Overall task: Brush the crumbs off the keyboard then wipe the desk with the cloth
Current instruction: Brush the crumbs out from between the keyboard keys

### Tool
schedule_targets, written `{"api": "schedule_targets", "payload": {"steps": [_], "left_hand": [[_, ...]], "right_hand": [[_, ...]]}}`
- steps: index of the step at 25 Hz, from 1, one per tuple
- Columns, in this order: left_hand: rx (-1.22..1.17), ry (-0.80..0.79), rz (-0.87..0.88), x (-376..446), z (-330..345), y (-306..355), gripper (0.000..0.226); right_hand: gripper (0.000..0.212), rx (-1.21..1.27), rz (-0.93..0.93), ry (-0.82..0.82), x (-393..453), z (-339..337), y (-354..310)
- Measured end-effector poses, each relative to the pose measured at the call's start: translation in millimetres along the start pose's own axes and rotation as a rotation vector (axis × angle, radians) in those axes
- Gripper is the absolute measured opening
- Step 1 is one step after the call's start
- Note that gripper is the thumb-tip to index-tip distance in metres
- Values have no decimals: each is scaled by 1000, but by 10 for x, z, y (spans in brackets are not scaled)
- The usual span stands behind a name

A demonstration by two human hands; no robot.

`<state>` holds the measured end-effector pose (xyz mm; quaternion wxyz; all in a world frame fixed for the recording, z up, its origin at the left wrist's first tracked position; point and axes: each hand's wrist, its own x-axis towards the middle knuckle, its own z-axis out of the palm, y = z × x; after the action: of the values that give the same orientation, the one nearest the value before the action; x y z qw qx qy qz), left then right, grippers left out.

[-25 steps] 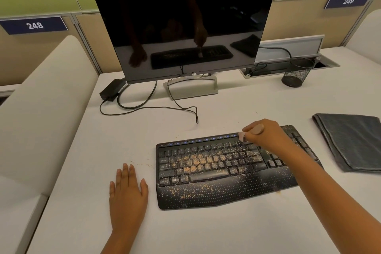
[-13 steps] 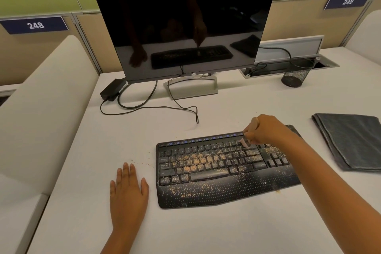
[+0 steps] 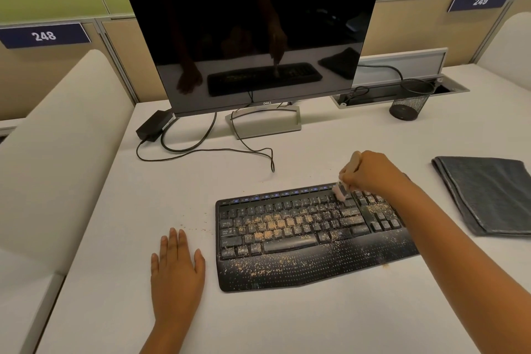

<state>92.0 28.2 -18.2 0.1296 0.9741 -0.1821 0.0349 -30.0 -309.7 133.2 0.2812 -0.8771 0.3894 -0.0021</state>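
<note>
Two hands are in view, and yours work on a white desk (image 3: 258, 325). At far left a "248" sign (image 3: 44, 35) hangs on the partition above a pale divider (image 3: 57, 152). Your left hand (image 3: 176, 273) lies flat on the desk, fingers straight and holding nothing, just left of the keyboard (image 3: 301, 241). A few loose crumbs (image 3: 195, 228) dot the desk between that hand and the keyboard's upper left corner. Behind, a black adapter (image 3: 152, 125) and its cable (image 3: 207, 149) sit beside the dark monitor (image 3: 253, 34), which stands on a silver foot. The keyboard lies at the middle of the desk, thick with crumbs over the centre keys and the palm rest. Your right hand (image 3: 370, 172) is curled around a small brush (image 3: 340, 192), whose pale bristles touch the top row of keys near the number pad. Further right, a mesh cup (image 3: 409, 102) stands by the cable tray. The folded grey cloth (image 3: 488, 195) lies on the desk at the right edge, well apart from the keyboard, under the "249" sign (image 3: 479, 0).
</note>
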Motion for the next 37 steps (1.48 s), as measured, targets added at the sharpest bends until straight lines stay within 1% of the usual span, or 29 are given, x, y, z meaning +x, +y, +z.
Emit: {"api": "schedule_targets", "payload": {"steps": [2,5,7,11,15,17,18,21,22,26,27,30,32,34,37], "left_hand": [[3,1,-1,-3,0,0,74],[13,-4,0,-2,4,13,75],[14,-1,2,-1,4,12,75],[14,-3,3,-5,5,-4,75],[11,-4,6,0,12,-1,74],[14,-9,5,2,18,0,76],[14,-7,4,2,18,-3,76],[12,-2,7,-3,16,-12,76],[9,-1,6,-4,13,-8,76],[12,-3,3,-3,13,-7,76],[15,-5,4,1,16,-6,76],[23,-14,0,7,17,2,74],[26,-17,-1,6,11,1,73],[25,-11,3,5,7,0,73],[18,-12,0,9,4,9,75]], "right_hand": [[12,3,-18,31,-24,39,5],[11,-34,6,-49,-100,47,50],[11,-37,23,-63,-119,7,55],[11,7,0,57,-74,1,44],[5,21,20,-3,-115,63,117],[7,23,44,-36,-134,37,128],[8,25,47,-25,-121,23,130],[9,54,11,94,-90,36,132],[9,68,2,99,-87,59,145],[8,-21,-14,-37,-139,94,192],[8,-4,-24,-36,-148,78,190],[8,193,-95,116,-103,74,146],[11,301,-101,165,-74,143,79],[13,282,-101,119,-62,248,58],[16,185,-67,20,-65,297,77]]}}
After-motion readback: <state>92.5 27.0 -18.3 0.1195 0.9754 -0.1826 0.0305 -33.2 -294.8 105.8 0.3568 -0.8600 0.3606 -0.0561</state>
